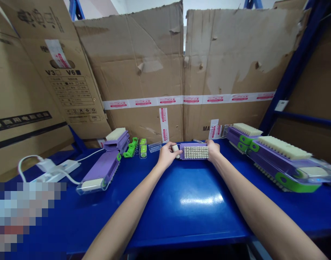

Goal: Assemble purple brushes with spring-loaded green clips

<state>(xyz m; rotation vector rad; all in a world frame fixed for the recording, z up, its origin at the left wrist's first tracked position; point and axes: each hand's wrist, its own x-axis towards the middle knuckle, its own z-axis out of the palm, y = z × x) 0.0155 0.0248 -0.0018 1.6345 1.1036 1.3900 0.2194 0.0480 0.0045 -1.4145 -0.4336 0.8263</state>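
Note:
A purple block with a face of pale, stud-like rows (196,152) is held just above the blue table, with its studded face toward me. My right hand (213,148) is closed around its right end, some of the fingers hidden behind it. At the left end, my left hand (167,154) is closed, pinching a small cream-coloured rounded piece (175,149) between thumb and fingers. This piece is beside the block's end; I cannot tell whether it is joined to it.
Purple units with cream tops (286,147) and green clips stand at right. Another purple unit (100,168) lies at left by a white power strip (57,171). Green parts (131,148) and a clear cover (155,147) sit behind. Cardboard (138,79) walls the back.

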